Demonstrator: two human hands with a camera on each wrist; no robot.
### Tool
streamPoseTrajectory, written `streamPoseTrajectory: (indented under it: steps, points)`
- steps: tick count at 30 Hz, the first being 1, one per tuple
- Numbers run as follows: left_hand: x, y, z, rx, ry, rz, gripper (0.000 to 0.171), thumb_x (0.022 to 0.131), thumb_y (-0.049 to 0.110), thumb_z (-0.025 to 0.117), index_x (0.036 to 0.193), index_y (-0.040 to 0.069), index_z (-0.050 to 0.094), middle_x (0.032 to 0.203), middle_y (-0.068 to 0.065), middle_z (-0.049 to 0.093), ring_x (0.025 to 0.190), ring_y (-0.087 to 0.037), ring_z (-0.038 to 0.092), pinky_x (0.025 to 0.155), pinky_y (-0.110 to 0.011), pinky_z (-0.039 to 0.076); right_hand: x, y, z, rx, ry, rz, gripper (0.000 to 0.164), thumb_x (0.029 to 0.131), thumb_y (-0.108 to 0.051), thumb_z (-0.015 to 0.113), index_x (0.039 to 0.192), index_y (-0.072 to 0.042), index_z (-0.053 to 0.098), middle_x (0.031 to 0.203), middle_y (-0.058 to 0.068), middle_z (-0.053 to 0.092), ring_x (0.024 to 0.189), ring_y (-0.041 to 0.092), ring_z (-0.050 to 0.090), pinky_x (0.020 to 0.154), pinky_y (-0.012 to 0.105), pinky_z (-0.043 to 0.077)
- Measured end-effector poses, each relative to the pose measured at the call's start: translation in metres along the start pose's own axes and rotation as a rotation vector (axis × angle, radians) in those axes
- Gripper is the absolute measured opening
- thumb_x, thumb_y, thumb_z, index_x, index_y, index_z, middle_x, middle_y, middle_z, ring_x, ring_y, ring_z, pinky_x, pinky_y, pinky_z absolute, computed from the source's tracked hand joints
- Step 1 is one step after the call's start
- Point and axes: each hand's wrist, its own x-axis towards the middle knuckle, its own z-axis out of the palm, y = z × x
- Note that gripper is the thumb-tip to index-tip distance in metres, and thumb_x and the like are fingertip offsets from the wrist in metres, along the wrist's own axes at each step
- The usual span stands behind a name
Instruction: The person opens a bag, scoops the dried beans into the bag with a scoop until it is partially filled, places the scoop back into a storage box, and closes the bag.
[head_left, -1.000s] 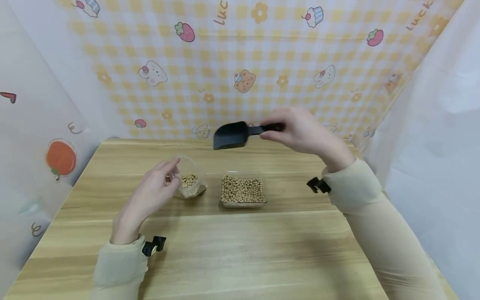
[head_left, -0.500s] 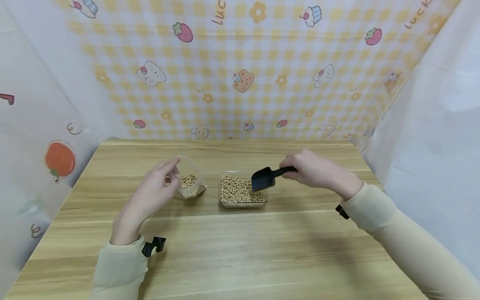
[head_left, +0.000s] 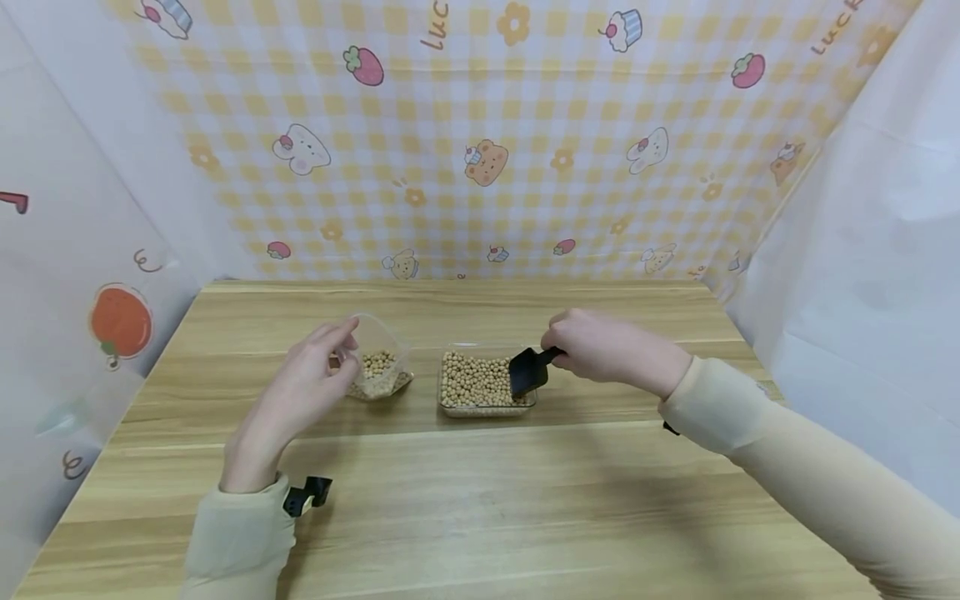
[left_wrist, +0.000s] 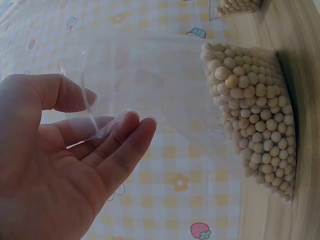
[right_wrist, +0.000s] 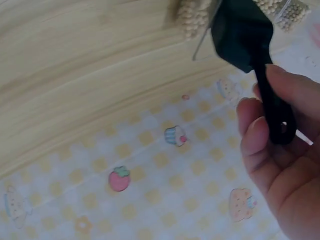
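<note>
My left hand (head_left: 303, 383) holds the rim of a clear plastic bag (left_wrist: 165, 75) between thumb and fingers, keeping its mouth apart. Pale round beans (left_wrist: 260, 120) fill the lower part of the bag, which stands on the table. To its right is a clear rectangular container (head_left: 487, 410) full of the same kind of beans (head_left: 476, 379). My right hand (head_left: 600, 346) grips the handle of a black scoop (head_left: 529, 372). The scoop's blade tilts down at the container's right end, its tip against the beans; how deep it sits is hidden.
Both vessels stand on a wooden table (head_left: 465, 500), towards its back. Behind it hangs a yellow checked cloth (head_left: 420, 150) with cartoon prints. White sheets (head_left: 862, 208) close off the sides. A black wrist mount (head_left: 307, 496) sits at the left cuff.
My right hand brought the scoop down and right from above the table's back to the container, then tilted its blade towards the beans. The left hand and bag stayed put.
</note>
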Motion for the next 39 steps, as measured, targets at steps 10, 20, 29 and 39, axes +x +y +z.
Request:
streamPoseTrajectory:
  steps: [10, 20, 29, 39]
  points:
    - [0.0, -0.002, 0.0, -0.005, 0.0, -0.002, 0.056, 0.091, 0.004, 0.046, 0.145, -0.009, 0.037, 0.11, -0.015, 0.058, 0.097, -0.025, 0.058, 0.079, -0.04, 0.049, 0.011, -0.001, 0.028, 0.136, 0.038, 0.1, 0.013, 0.088, -0.006, 0.071, 0.077, -0.012, 0.067, 0.072, -0.004, 0.056, 0.061, 0.011, 0.045, 0.057, 0.028, 0.04]
    - [0.0, -0.002, -0.002, -0.002, -0.01, -0.019, 0.057, 0.091, 0.004, 0.048, 0.146, -0.009, 0.036, 0.109, -0.013, 0.058, 0.096, -0.023, 0.058, 0.074, -0.035, 0.05, 0.002, 0.011, 0.068, 0.329, 0.208, 0.213, 0.015, 0.085, -0.007, 0.074, 0.1, -0.007, 0.075, 0.094, 0.003, 0.071, 0.082, 0.016, 0.064, 0.073, 0.035, 0.052]
    - [0.0, -0.003, -0.003, -0.006, -0.012, -0.028, 0.059, 0.091, 0.004, 0.049, 0.147, -0.008, 0.034, 0.11, -0.014, 0.058, 0.095, -0.023, 0.058, 0.075, -0.035, 0.051, 0.007, 0.012, 0.082, 0.435, 0.253, 0.264, 0.017, 0.085, -0.011, 0.075, 0.101, -0.008, 0.075, 0.098, 0.004, 0.071, 0.091, 0.023, 0.065, 0.082, 0.044, 0.05]
    - [0.0, -0.002, -0.004, 0.0, -0.009, -0.02, 0.058, 0.091, 0.004, 0.049, 0.146, -0.007, 0.036, 0.106, -0.01, 0.058, 0.093, -0.022, 0.057, 0.076, -0.037, 0.05, 0.006, 0.01, 0.096, 0.531, 0.279, 0.31, 0.021, 0.086, -0.014, 0.074, 0.107, -0.01, 0.074, 0.109, 0.006, 0.07, 0.105, 0.028, 0.063, 0.093, 0.045, 0.048]
